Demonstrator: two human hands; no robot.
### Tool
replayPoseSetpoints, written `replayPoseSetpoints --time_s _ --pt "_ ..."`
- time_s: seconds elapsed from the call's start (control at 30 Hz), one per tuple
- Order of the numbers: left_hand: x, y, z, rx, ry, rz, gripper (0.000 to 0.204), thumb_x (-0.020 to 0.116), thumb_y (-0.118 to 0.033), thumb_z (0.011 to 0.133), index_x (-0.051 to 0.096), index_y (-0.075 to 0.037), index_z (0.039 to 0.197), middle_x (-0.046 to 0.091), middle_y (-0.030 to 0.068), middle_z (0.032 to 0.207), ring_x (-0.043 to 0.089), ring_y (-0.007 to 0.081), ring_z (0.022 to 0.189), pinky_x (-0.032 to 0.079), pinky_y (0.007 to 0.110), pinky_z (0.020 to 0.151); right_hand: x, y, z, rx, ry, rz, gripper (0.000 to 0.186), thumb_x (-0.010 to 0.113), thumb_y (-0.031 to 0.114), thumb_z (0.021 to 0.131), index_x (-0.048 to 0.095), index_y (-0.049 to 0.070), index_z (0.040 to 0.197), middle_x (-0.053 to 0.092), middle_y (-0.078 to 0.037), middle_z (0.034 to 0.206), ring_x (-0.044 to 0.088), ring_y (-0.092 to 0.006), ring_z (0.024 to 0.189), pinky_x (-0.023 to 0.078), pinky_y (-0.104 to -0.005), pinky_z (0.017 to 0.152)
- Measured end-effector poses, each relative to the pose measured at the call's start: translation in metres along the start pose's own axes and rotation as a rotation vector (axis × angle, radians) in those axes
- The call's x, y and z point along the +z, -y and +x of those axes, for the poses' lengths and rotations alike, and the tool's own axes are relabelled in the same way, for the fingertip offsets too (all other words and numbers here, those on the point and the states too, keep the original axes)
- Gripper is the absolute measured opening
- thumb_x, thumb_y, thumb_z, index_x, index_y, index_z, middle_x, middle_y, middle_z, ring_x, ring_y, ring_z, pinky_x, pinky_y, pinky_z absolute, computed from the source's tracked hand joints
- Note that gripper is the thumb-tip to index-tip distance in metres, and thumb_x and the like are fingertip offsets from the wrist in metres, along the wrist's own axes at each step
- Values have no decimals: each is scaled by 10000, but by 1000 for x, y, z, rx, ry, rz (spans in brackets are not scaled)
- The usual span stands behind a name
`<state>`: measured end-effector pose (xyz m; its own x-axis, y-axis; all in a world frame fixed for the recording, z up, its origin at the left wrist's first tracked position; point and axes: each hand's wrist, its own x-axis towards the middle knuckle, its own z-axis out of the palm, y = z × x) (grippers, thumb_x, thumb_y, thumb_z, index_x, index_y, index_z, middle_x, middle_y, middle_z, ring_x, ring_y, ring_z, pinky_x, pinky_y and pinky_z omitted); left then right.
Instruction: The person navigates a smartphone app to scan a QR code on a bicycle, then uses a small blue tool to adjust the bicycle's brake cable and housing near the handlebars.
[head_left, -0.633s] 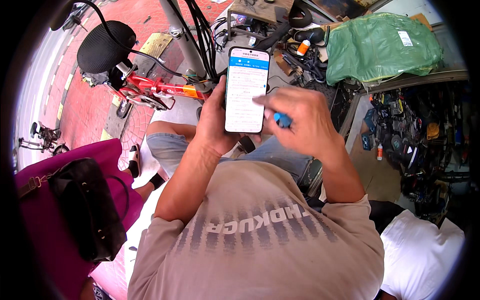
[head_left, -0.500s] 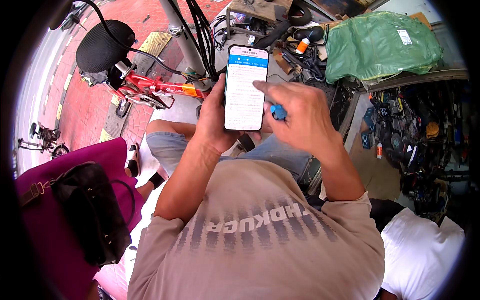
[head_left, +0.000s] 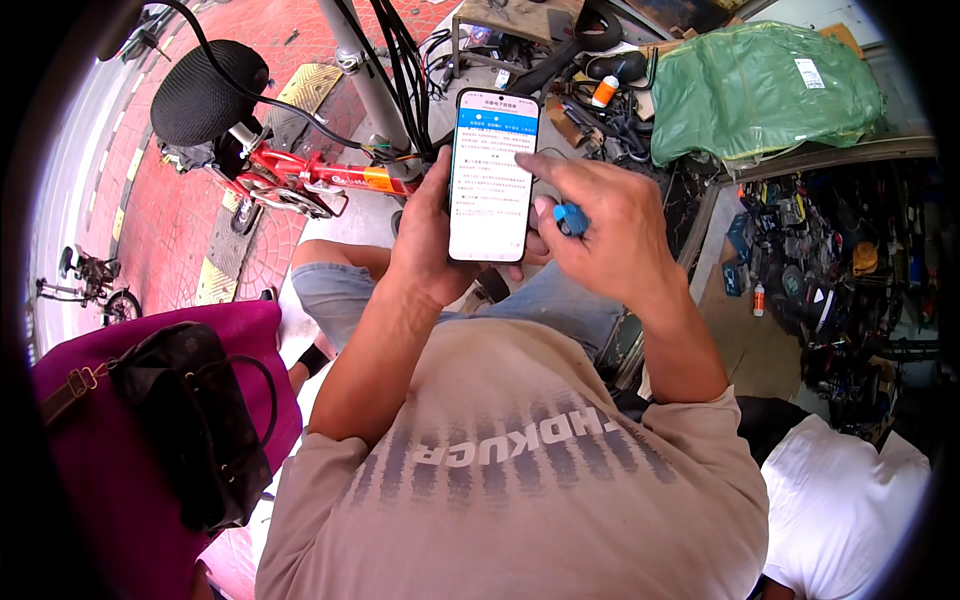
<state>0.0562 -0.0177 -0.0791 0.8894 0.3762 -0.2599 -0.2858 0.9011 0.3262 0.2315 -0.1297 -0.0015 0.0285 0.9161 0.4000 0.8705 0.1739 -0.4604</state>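
Note:
Upright in front of me is a smartphone [head_left: 488, 215], its lit page showing small text under a blue bar. My left hand [head_left: 420, 235] holds it, wrapped round its left side and back. The index finger of my right hand [head_left: 618, 225] points at the upper right part of the screen; I cannot tell whether it touches the glass. Tucked in the curled fingers of that hand is a small blue object [head_left: 570, 219], mostly hidden, so its kind is unclear. Just beyond the phone stands a red bicycle [head_left: 290, 168] with a black saddle [head_left: 210, 92] and loose wires near its stem.
To my left is a person in purple clothing [head_left: 80, 370] with a black handbag [head_left: 195, 420]. A white shirt [head_left: 840, 500] of another person shows at lower right. Green sheeting [head_left: 760, 95] and crowded parts shelves [head_left: 810, 270] lie on the right; an orange-white bottle [head_left: 605, 92] stands beyond.
The text on the phone has scrolled to a lower part of the page. My right index finger has shifted slightly up and right, and the blue object has turned with the hand.

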Motion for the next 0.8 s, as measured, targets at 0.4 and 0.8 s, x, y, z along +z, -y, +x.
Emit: replayPoseSetpoints --time_s 0.4,0.8 --pt "-6 -1 7 -33 30 77 798 249 -692 1162 619 -72 1503 794 278 1203 815 384 973 669 486 682 5 9 -36 -88 99 37 252 813 127 828 822 84 1076 729 -71 862 707 -282 752 562 -433 671" --pt "0 3 6 7 -61 36 755 284 -682 1167 605 -97 1518 790 234 1250 818 381 960 683 518 641 0 7 -28 -39 35 36 250 795 53 844 831 75 1090 701 -94 810 701 -322 725 533 -434 622"
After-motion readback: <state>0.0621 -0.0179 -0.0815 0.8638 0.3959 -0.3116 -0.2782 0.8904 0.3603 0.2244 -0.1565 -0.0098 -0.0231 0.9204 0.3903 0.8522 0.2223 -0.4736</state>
